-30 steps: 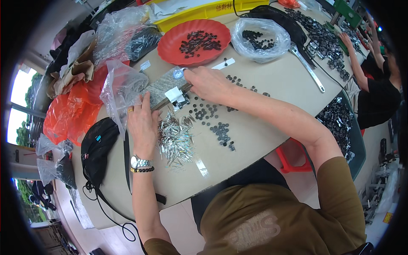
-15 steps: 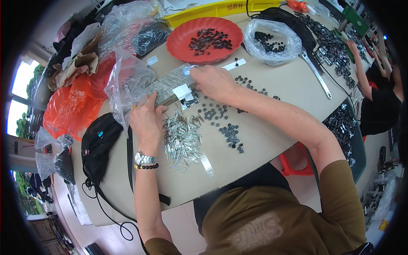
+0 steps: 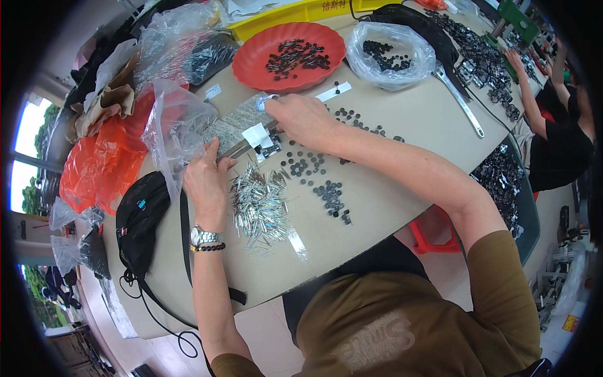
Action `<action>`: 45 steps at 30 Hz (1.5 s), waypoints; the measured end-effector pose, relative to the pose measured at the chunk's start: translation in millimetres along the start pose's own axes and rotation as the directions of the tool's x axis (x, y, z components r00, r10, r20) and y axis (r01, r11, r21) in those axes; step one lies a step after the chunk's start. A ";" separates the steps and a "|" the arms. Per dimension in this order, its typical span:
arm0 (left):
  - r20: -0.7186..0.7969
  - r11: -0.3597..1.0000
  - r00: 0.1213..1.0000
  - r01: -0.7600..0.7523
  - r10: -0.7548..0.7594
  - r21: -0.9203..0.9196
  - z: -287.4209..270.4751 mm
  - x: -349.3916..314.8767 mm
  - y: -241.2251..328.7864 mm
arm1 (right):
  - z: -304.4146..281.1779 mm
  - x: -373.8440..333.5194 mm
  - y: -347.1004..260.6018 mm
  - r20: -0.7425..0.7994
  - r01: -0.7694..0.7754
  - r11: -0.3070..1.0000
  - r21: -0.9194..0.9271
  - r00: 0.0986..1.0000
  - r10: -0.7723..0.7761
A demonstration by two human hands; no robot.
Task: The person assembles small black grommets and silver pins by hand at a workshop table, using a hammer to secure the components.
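Two sets of fingers, left hand (image 3: 206,188) and right hand (image 3: 303,120), sit at opposite ends of a grey speckled rectangular slab (image 3: 239,124), clamped or resting, can't tell; even pressure should steady it behind the loose silver metal pins (image 3: 259,207).

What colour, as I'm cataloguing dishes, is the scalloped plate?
Red; the head view shows the plate best.

Shirt (image 3: 433,298): olive-brown, short sleeves (image 3: 502,267) in the same plain colour. Print (image 3: 377,339) on the front: pale, worn-looking (lettering, faint in places). Left wrist (image 3: 210,221) carries a silver-toned watch (image 3: 196,236), round face, metal link band; just beside it, a bracelet (image 3: 212,247) of dark beads with a gold-toned part. Trousers (image 3: 298,308): dark, partly hidden by the shirt.
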State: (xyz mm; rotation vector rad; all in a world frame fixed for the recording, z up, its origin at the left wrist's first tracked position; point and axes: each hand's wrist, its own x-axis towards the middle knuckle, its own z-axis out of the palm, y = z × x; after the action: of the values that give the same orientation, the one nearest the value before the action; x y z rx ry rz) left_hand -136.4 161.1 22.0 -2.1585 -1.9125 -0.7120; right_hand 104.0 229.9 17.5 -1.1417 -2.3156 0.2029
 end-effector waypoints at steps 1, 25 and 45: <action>0.004 0.999 1.000 0.014 -0.014 -0.036 -2.3 1.2 2.5 | 0.3 0.4 0.8 0.001 -0.002 1.000 0.001 1.000 0.002; -0.044 0.998 0.999 -0.031 0.029 -0.052 6.2 2.8 0.1 | 6.1 5.2 0.1 0.013 0.022 0.996 -0.091 1.000 -0.021; -0.104 0.988 0.983 -0.152 0.154 0.024 -27.1 -27.7 15.7 | -70.1 -34.8 -27.9 -0.116 -0.027 0.991 -0.133 0.993 0.012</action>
State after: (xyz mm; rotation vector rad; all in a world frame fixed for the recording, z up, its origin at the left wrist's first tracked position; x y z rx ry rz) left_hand -129.3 122.3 35.9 -2.1828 -1.6743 -0.7627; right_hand 139.2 178.4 72.4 -1.2093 -2.2449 -0.0129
